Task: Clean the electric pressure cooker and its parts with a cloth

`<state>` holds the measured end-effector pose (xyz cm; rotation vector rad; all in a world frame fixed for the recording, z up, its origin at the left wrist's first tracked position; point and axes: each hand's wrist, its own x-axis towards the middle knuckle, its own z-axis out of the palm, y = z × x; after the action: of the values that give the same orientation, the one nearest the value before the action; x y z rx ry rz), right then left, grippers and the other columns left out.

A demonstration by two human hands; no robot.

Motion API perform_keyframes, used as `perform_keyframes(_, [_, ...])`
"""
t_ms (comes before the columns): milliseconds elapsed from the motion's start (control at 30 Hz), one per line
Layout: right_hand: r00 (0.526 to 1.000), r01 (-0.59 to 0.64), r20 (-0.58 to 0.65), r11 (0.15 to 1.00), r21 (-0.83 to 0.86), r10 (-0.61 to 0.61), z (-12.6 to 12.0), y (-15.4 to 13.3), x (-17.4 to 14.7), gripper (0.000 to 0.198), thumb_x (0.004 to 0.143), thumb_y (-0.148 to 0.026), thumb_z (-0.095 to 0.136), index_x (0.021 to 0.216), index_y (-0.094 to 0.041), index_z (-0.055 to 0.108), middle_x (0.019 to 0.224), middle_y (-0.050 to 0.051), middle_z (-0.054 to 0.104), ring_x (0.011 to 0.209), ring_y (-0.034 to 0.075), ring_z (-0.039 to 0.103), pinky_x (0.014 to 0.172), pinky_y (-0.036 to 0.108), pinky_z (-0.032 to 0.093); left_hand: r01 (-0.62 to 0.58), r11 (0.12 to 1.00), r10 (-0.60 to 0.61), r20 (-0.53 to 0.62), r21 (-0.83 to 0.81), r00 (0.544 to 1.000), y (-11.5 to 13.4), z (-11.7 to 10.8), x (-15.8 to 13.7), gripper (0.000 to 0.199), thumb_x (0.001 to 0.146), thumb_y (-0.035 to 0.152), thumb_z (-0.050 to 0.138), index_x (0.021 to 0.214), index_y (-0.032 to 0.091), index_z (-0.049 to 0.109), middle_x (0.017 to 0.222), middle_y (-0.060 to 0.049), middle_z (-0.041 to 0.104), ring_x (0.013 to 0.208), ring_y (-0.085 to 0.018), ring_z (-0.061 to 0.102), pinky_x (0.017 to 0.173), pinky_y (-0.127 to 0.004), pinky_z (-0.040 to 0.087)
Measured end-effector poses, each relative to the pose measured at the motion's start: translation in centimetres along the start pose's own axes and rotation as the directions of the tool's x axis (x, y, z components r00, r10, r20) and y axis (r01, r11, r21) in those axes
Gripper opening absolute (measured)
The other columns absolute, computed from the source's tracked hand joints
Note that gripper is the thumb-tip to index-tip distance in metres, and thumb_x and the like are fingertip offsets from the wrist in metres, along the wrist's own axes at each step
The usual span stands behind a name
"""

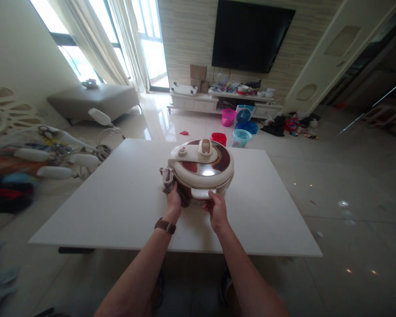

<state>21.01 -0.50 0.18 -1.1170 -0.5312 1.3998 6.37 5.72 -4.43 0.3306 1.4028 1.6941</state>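
An electric pressure cooker (203, 176), cream with a brown and glossy lid, stands on the white table (119, 202). Its lid is on, with a knob on top and a pale handle (201, 193) at the front. My left hand (174, 203) is at the cooker's left side, closed on a crumpled patterned cloth (167, 180); some of its fingers are hidden. With thumb on top and fingers curled beneath, my right hand (218, 212) grips the right end of the front handle. A brown watch band is on my left wrist.
Beyond the table, a red bin (218, 139), a light blue basket (241, 138) and a pink basket (229, 117) stand on the floor. A cluttered TV cabinet (204, 105) lines the wall. At left are a grey bench (95, 102) and a white-shaded lamp (100, 117).
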Motion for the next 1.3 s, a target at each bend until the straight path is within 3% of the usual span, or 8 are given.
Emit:
perform_keyframes(700, [1.0,0.006,-0.004,1.0,0.004,-0.006,-0.08,0.27,0.15,0.041,0.068,-0.055,0.086,0.073,-0.021,0.064,0.059,0.001,0.071,0.041,0.012,0.054,0.04,0.022,0.038,0.014,1.0,-0.014,-0.022,-0.023,1.0,0.32,0.24,-0.37,0.018,0.095,0.024,0.069,0.109,0.017,0.078,0.127,-0.01,0.079,0.133,-0.027,0.068,0.123,-0.048,0.047])
perform_keyframes(1300, [1.0,0.007,0.001,1.0,-0.002,-0.007,-0.04,0.22,0.08,0.037,0.07,-0.053,0.082,0.075,-0.02,0.065,0.063,0.004,0.074,0.042,0.011,0.054,0.041,0.021,0.037,0.007,0.999,-0.008,-0.04,-0.032,0.999,-0.4,0.12,0.3,0.019,0.092,0.023,0.07,0.109,0.016,0.078,0.124,-0.011,0.08,0.132,-0.028,0.068,0.122,-0.05,0.047])
